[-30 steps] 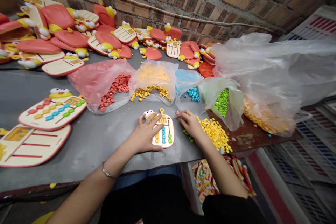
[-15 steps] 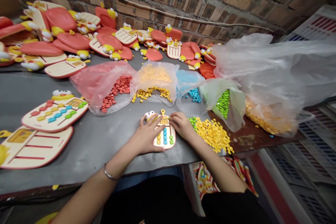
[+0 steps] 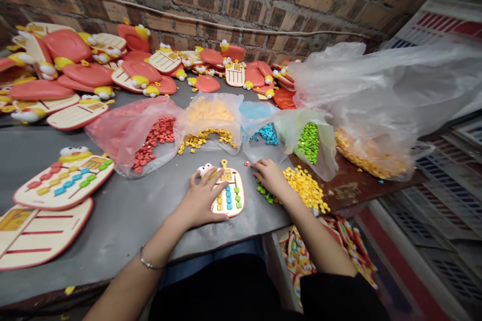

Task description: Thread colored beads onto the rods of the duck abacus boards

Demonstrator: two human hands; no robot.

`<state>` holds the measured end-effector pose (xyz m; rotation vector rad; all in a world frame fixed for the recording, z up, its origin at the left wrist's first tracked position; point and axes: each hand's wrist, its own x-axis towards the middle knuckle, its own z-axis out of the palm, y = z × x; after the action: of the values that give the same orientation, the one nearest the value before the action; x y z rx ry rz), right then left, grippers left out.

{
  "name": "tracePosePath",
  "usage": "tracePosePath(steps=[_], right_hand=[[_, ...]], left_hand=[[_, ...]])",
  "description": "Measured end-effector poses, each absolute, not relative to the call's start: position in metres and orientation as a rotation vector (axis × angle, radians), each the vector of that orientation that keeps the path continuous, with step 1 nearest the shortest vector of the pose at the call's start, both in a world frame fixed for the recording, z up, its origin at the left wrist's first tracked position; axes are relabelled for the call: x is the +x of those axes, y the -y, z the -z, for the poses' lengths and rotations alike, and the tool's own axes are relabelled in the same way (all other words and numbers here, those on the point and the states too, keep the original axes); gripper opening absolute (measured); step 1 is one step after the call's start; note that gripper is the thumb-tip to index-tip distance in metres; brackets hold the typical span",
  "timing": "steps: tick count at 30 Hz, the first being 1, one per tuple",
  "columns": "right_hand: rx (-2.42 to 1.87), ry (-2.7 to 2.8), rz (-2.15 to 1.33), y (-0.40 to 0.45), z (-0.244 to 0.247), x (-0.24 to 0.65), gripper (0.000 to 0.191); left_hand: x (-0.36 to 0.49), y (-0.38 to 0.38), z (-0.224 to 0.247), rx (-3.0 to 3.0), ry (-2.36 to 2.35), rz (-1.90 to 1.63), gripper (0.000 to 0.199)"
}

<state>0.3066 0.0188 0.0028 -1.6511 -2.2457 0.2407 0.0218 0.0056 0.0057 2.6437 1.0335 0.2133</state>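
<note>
Though too small to read, the yellow label (image 3: 226,175) under the left hand (image 3: 201,198)

The grey counter (image 3: 124,241) carries cream duck-topped boards (image 3: 64,183), clear plastic bags of coloured beads (image 3: 214,120), and a loose heap of yellow beads (image 3: 305,188).

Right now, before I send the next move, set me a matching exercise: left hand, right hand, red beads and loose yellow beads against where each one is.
Things:
1. Left hand
2. Right hand
3. Red beads
4. Loose yellow beads

Places:
A. Heaped on the table, outside any bag
B. Inside a pink plastic bag
C. Resting on the duck-shaped bead board
D. Over loose green beads

Pairs: 1-C, 2-D, 3-B, 4-A
</note>
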Motion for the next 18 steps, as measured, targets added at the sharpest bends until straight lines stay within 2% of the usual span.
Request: tracePosePath(steps=[5,12,18], right_hand=[[-1.647,2.152,-0.316,-0.021,0.008,0.305,0.022],[-1.329,1.878,-0.487,-0.018,-0.010,0.292,0.007],[-1.162,1.979,-0.556,-0.026,-0.003,0.255,0.012]], left_hand=[[0.022,-0.007,-0.006,2.648,-1.028,-0.192,0.084],[0.022,-0.007,-0.007,2.651,-1.031,-0.172,0.084],[0.023,-0.007,-0.006,2.652,-1.032,-0.187,0.087]])
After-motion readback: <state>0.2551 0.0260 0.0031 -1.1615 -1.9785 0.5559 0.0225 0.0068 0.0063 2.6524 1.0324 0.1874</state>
